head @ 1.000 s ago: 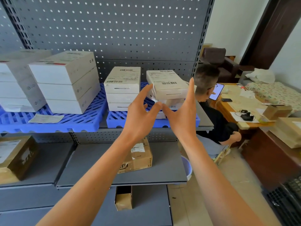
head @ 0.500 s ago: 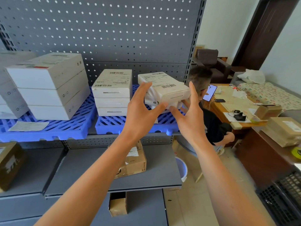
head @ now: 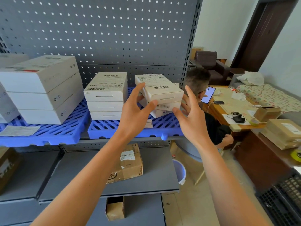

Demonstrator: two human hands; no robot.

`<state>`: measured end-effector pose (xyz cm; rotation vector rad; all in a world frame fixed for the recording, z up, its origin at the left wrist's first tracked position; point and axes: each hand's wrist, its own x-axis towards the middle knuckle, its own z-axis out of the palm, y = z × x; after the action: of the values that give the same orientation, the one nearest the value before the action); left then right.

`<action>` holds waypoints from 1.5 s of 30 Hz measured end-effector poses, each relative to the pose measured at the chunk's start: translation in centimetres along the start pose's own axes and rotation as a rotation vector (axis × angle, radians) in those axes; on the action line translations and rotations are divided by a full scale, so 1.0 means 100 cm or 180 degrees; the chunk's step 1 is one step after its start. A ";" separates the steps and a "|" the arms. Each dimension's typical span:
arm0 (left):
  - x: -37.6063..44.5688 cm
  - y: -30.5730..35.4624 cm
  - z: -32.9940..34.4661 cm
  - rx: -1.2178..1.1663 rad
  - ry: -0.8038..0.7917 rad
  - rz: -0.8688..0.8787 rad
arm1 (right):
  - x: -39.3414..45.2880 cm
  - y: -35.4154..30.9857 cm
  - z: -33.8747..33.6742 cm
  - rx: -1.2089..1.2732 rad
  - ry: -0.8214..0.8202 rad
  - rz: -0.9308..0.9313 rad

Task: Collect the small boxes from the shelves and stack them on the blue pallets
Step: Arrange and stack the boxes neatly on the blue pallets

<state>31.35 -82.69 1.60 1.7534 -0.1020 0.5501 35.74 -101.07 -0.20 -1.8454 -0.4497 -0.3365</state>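
i see both hands up at the right stack on the right pallet point(head: 114, 128). left hand point(head: 135, 115) has fingers spread, thumb and forefinger touching the left side of the top box point(head: 160, 88), which sits skewed on two boxes under it. right hand point(head: 190, 118) is open, thumb touching the lower box point(head: 167, 106) at its near right corner, fingers raised just beside the stack. hands apart, neither clamped. neat three-box stack point(head: 105, 95) sits just left on the same pallet. bigger white boxes point(head: 42, 88) are on the left pallet point(head: 48, 132). brown carton point(head: 128, 165) lies on the grey shelf point(head: 146, 181) below. a seated person point(head: 211, 121) is at far right beside a table point(head: 231, 108).
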 end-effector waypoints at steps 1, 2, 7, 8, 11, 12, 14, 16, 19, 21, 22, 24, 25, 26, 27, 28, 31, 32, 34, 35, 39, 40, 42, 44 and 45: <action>0.001 -0.001 0.000 -0.0016 -0.0003 0.0014 | 0.001 0.001 -0.002 -0.0001 0.0012 0.0016; 0.003 -0.002 0.000 -0.0031 -0.0010 0.0024 | 0.003 0.002 -0.004 -0.0003 0.0015 0.0027; 0.008 -0.007 0.003 -0.0072 -0.0065 0.0043 | 0.011 0.008 -0.011 -0.0308 -0.0063 -0.0055; 0.010 -0.008 0.004 -0.0065 -0.0079 0.0036 | 0.012 0.009 -0.011 -0.0318 -0.0087 -0.0052; 0.013 -0.013 0.005 0.0035 -0.0139 0.0025 | 0.013 0.010 -0.012 -0.0250 -0.0166 -0.0005; 0.014 -0.014 0.005 0.0077 -0.0177 0.0045 | 0.013 0.009 -0.013 -0.0260 -0.0167 -0.0002; 0.014 -0.015 0.006 0.0125 -0.0239 0.0074 | 0.015 0.010 -0.015 -0.0296 -0.0166 -0.0009; 0.014 -0.013 0.006 0.0109 -0.0248 0.0056 | 0.015 0.009 -0.017 -0.0291 -0.0169 0.0024; 0.012 -0.011 0.007 0.0010 -0.0199 -0.0019 | 0.009 0.008 -0.016 -0.0212 -0.0144 0.0073; 0.012 -0.011 0.006 -0.0033 -0.0181 -0.0034 | 0.003 0.005 -0.014 -0.0167 -0.0104 0.0057; 0.012 -0.011 0.004 -0.0040 -0.0171 -0.0032 | 0.001 0.004 -0.013 -0.0148 -0.0095 0.0040; 0.014 -0.011 0.002 -0.0026 -0.0159 -0.0020 | -0.001 0.002 -0.012 -0.0123 -0.0097 0.0003; 0.014 -0.012 0.002 0.0007 -0.0153 0.0000 | -0.001 0.000 -0.012 -0.0116 -0.0099 -0.0014; 0.015 -0.011 0.001 0.0031 -0.0154 0.0025 | 0.000 0.000 -0.012 -0.0099 -0.0110 -0.0025; 0.015 -0.012 0.001 0.0044 -0.0154 0.0042 | 0.002 -0.001 -0.012 -0.0084 -0.0138 -0.0030; 0.015 -0.012 0.001 0.0033 -0.0158 0.0053 | 0.004 -0.001 -0.013 -0.0090 -0.0176 -0.0039; 0.015 -0.013 0.000 0.0033 -0.0134 0.0096 | 0.012 -0.001 -0.016 -0.0162 -0.0313 -0.0078; 0.016 -0.014 -0.001 0.0058 -0.0114 0.0104 | 0.015 0.000 -0.016 -0.0151 -0.0376 -0.0073; 0.017 -0.015 -0.002 0.0088 -0.0072 0.0085 | 0.021 0.001 -0.016 -0.0097 -0.0533 -0.0020; 0.018 -0.015 -0.002 0.0084 -0.0057 0.0077 | 0.024 0.001 -0.015 -0.0065 -0.0612 0.0021; 0.020 -0.017 -0.003 0.0067 -0.0028 0.0069 | 0.032 0.002 -0.014 -0.0011 -0.0741 0.0128; 0.021 -0.018 -0.003 0.0070 -0.0021 0.0067 | 0.033 0.002 -0.014 -0.0014 -0.0743 0.0140; 0.022 -0.019 -0.003 0.0073 -0.0012 0.0051 | 0.034 0.002 -0.013 -0.0019 -0.0745 0.0154; 0.022 -0.020 -0.003 0.0074 -0.0013 0.0041 | 0.033 0.002 -0.012 -0.0046 -0.0740 0.0152; 0.023 -0.020 -0.003 0.0075 -0.0015 0.0043 | 0.034 0.002 -0.011 -0.0043 -0.0744 0.0150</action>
<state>33.99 -81.40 0.77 1.7782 -0.1111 0.5591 38.80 -101.72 1.46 -1.9137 -0.5636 -0.0916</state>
